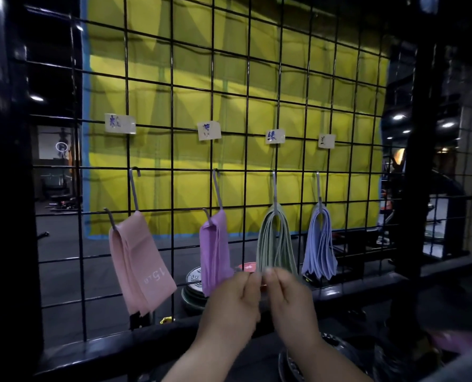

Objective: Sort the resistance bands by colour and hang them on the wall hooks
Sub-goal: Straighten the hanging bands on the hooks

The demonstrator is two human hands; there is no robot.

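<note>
Four metal hooks hang on a black wire grid, each under a paper label. Pink bands hang on the left hook and purple bands on the second hook. A thick bunch of green bands hangs on the third hook, and blue bands on the fourth hook. My left hand and my right hand are raised side by side. Their fingertips pinch the lower ends of the green bands.
A yellow mat hangs behind the grid. Weight plates are stacked on the floor behind it. A thick black post stands at the right. A blurred pink thing lies at the lower right.
</note>
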